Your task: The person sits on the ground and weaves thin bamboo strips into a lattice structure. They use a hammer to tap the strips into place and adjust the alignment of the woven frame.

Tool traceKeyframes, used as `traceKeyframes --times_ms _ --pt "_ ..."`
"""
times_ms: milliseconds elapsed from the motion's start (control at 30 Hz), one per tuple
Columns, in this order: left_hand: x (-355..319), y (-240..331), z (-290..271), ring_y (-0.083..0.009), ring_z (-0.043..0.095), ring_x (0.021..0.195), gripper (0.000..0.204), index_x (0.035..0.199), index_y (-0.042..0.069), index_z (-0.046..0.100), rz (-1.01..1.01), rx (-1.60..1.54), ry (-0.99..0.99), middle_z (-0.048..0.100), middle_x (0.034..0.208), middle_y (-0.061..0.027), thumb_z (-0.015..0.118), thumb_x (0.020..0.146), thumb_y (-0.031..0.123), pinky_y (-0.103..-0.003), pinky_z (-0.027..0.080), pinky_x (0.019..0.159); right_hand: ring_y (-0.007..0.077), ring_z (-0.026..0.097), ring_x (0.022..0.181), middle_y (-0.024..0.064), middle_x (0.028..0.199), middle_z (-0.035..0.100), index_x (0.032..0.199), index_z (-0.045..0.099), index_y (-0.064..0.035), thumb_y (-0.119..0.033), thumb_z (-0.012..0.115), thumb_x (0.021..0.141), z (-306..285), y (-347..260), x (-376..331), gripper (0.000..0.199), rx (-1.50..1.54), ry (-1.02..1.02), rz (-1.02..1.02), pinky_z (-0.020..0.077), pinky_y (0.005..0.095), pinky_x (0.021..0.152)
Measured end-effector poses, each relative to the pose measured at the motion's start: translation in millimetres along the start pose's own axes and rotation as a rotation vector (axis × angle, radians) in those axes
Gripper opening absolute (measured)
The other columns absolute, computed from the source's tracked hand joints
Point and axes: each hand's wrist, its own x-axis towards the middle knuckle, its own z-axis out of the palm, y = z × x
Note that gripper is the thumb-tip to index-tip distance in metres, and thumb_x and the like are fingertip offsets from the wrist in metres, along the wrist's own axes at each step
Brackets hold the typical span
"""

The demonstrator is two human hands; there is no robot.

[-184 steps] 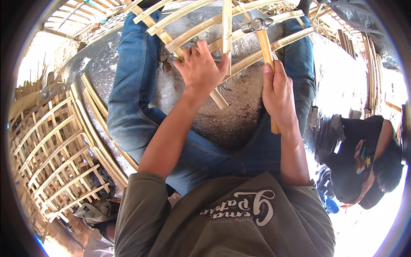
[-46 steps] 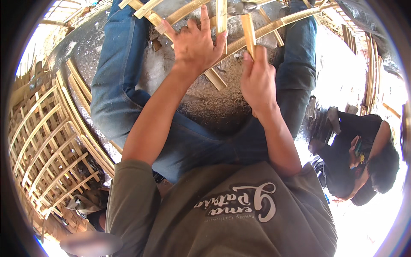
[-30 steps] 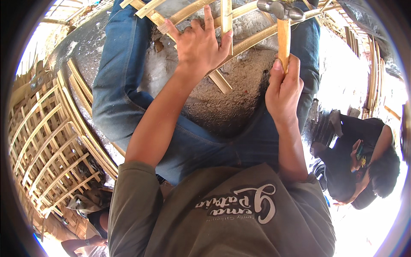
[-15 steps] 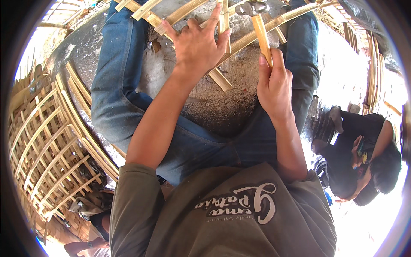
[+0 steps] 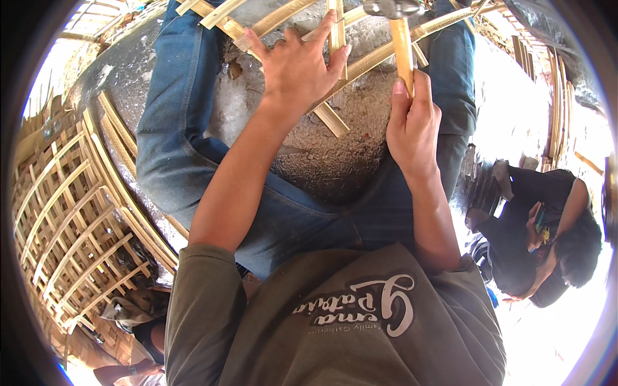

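My left hand (image 5: 294, 67) lies on a lattice of pale bamboo strips (image 5: 373, 59), its fingers spread. The thumb and index finger rest beside a short upright strip (image 5: 337, 42). In my right hand (image 5: 415, 125) is a hammer (image 5: 403, 51), its wooden handle wrapped by the fingers and its metal head raised near the top edge of the view. The head hangs over or beside the right part of the lattice; I cannot tell whether it touches. Part of the lattice runs out of view at the top.
Between my jeans-clad legs is a dark, rough, rounded surface (image 5: 335, 164). A woven bamboo panel (image 5: 71, 225) stands at the left, with loose strips (image 5: 119, 132) next to it. Another person in black (image 5: 534, 225) sits at the right. A second person's arm (image 5: 132, 370) shows at the lower left.
The hammer has swung slightly to the right and its head has risen toward the top edge. My left hand stays almost in place on the lattice.
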Motion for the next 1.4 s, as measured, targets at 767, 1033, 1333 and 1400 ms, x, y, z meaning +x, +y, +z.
traceKeyframes --times_ms 767,1033,1333,1400 --pt "1 3 -15 -0.0414 0.068 0.106 0.064 0.158 0.032 0.033 -0.057 -0.044 -0.197 0.064 0.11 -0.0262 0.037 0.102 0.061 -0.078 0.002 0.114 0.0458 0.065 0.059 0.0222 0.061 0.057 0.108 0.042 0.0017 -0.01 0.053 0.103 31 8 10 0.017 -0.114 -0.058 -0.036 0.0511 0.0504 0.048" --pt "3 3 -15 -0.0433 0.068 0.106 0.065 0.159 0.032 0.032 -0.055 -0.025 -0.174 0.064 0.112 -0.0293 0.038 0.101 0.06 -0.078 0.006 0.114 0.0477 0.065 0.061 0.0242 0.067 0.062 0.108 0.044 0.0002 -0.011 0.054 0.102 27 1 1 0.016 -0.029 0.099 -0.037 0.0532 0.0548 0.051" --pt "8 6 -21 -0.0455 0.066 0.111 0.068 0.16 0.029 0.029 -0.067 -0.09 -0.239 0.061 0.124 -0.0318 0.038 0.101 0.06 -0.074 0.003 0.117 0.047 0.064 0.059 0.0256 0.066 0.06 0.109 0.042 0.0024 -0.01 0.055 0.101 36 13 6 0.02 -0.045 0.107 -0.013 0.0501 0.0535 0.049" --pt "6 7 -25 -0.0489 0.064 0.115 0.067 0.158 0.021 0.034 -0.084 -0.207 -0.213 0.058 0.128 -0.0388 0.044 0.101 0.053 -0.068 0.004 0.12 0.0471 0.064 0.06 0.0255 0.067 0.06 0.11 0.042 0.0021 -0.011 0.055 0.101 36 14 9 0.021 -0.115 -0.075 -0.083 0.051 0.0536 0.049"
